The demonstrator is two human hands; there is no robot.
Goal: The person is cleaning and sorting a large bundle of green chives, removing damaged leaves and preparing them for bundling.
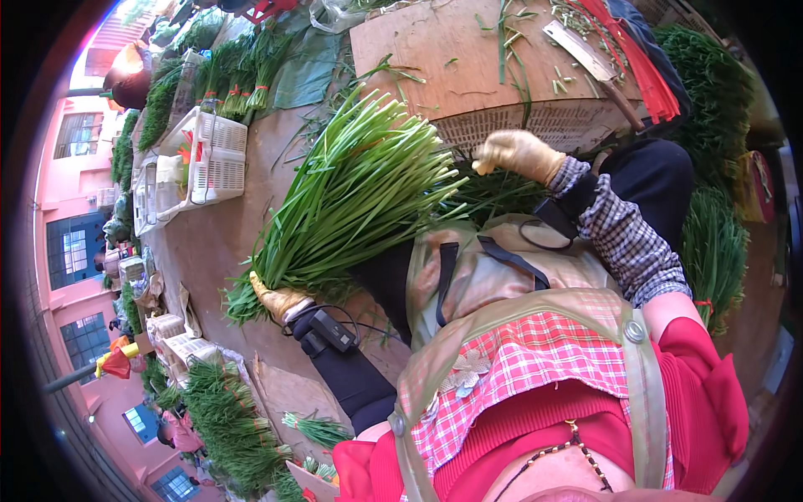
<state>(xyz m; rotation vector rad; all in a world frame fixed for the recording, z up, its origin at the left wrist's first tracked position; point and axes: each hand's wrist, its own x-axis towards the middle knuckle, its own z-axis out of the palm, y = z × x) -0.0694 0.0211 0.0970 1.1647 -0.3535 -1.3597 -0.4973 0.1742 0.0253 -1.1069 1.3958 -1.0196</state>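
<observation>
A large bunch of long green leafy stalks, like garlic chives, fans out across the middle of the view, pale cut ends towards the upper right. My left hand, in a yellowish glove, is closed around the bunch's leafy lower-left end; its fingers are partly hidden by leaves. My right hand, in a similar glove, is raised to the right of the pale ends, apart from them, with fingers curled; whether it holds anything small cannot be told. Darker loose leaves lie beneath it, over my lap's far edge.
Ahead stands a wooden board on a crate, bearing a cleaver, cut bits and red strips. White plastic crates stand at left. Tied green bundles lie at upper left, lower left and right. People are far left.
</observation>
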